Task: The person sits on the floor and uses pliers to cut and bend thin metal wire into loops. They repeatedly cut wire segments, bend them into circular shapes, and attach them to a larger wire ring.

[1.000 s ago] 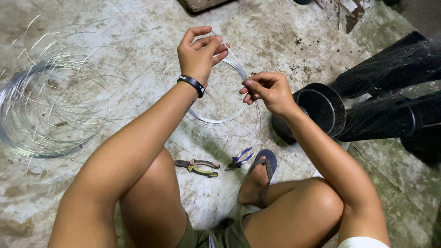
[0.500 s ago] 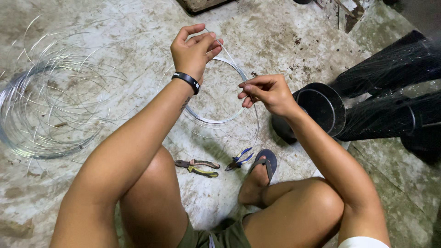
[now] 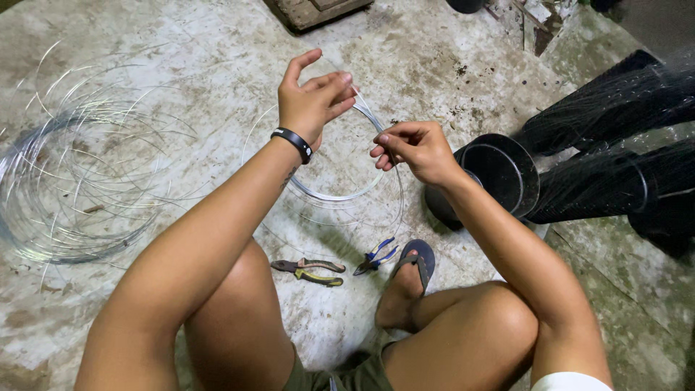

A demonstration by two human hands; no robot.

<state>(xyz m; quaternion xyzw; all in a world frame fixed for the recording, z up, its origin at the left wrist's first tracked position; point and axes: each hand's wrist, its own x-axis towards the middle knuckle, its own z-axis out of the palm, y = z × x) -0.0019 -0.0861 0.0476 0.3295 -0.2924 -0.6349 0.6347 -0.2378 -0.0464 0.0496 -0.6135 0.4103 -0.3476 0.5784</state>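
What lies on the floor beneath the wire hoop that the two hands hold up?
Beneath the wire hoop lies bare stained concrete floor with loose wire strands. The left hand and forearm cover part of it; both pliers lie nearer the foot.

A rough workshop floor: stained concrete [image 3: 181, 43], wire coils [image 3: 72, 188], pliers [image 3: 308, 270].

A wire coil [image 3: 72, 181] is spread on the concrete floor [image 3: 449, 51] at the left; pliers [image 3: 310, 271] and cutters [image 3: 376, 255] are laid between the knees; mesh cylinders [image 3: 615, 166] are stacked at the right.
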